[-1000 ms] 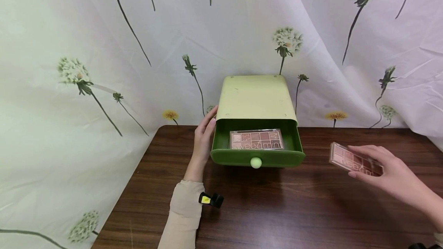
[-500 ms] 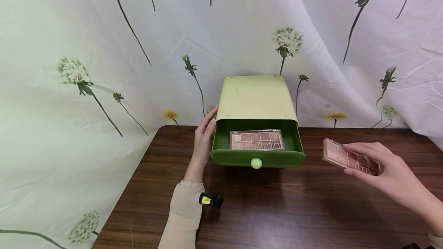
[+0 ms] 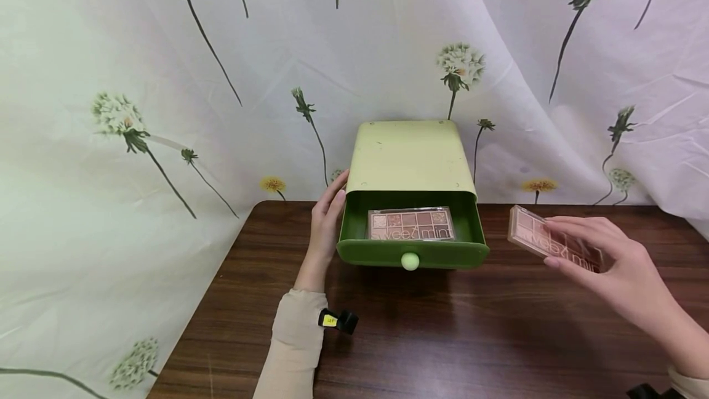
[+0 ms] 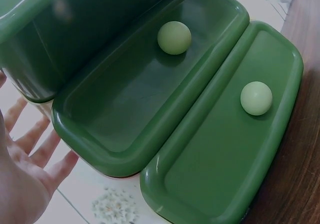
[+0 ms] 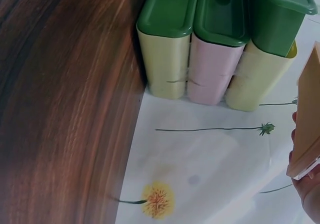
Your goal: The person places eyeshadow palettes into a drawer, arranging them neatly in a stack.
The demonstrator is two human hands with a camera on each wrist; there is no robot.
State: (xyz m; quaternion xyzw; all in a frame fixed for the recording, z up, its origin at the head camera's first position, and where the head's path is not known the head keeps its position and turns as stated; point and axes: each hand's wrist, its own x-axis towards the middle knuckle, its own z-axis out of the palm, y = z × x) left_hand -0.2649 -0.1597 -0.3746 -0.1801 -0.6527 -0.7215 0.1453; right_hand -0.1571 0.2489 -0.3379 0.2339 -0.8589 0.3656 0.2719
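Observation:
In the head view, a cabinet [image 3: 410, 156] with a pale yellow-green top has its upper green drawer [image 3: 371, 253] pulled out. One eyeshadow palette [image 3: 410, 225] with a clear lid leans inside that drawer. My left hand [image 3: 325, 220] rests against the cabinet's left side, its fingers fairly straight; the left wrist view also has this hand [image 4: 30, 169] beside the drawers. To the right of the drawer, above the table, my right hand [image 3: 623, 266] pinches a second eyeshadow palette [image 3: 528, 233] between thumb and fingers. The right wrist view catches the held palette [image 5: 307, 119] edge-on.
Below the pulled-out drawer are two closed drawers, a middle drawer [image 4: 135, 103] and a bottom drawer [image 4: 220, 134], each with a round knob. The cabinet stands on a dark wooden table [image 3: 249, 325]. Behind it hangs a flower-printed cloth [image 3: 388, 36].
My right hand has carried its palette leftward and slightly up, closer to the drawer. The left hand, the cabinet and the palette in the drawer have stayed put.

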